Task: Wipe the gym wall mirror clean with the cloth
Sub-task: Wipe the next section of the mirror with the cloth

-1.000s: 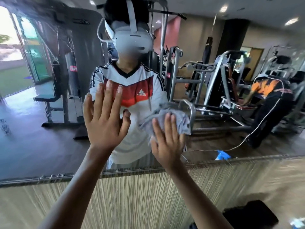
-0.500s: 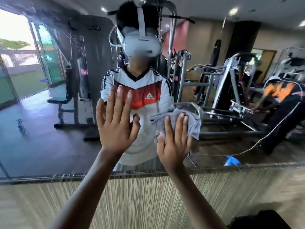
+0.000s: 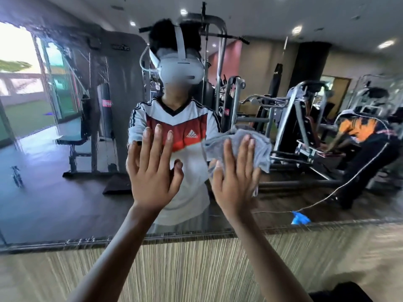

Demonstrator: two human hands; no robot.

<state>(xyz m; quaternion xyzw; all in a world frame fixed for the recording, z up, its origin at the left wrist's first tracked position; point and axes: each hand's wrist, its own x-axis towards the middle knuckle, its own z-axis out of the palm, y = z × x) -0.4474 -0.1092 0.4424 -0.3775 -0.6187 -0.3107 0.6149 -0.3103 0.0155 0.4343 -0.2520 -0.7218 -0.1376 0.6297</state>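
Mirror (image 3: 54, 203) wiping goes on low on the glass: the right hand (image 3: 235, 182), fingers straight, has slid the grey cloth (image 3: 259, 149) slightly up and rightward under its palm, while the left hand (image 3: 152, 177) stays spread flat and empty beside it.

Mirror (image 3: 54, 192) lies open beyond left hand (image 3: 152, 171) and right hand (image 3: 236, 182) (frame (image 3: 65, 242) below).

cloth (image 3: 258, 147) partly hidden behind right hand (image 3: 235, 182), mirror (image 3: 43, 192) cut off at edges, dark object (image 3: 340, 294) cropped below
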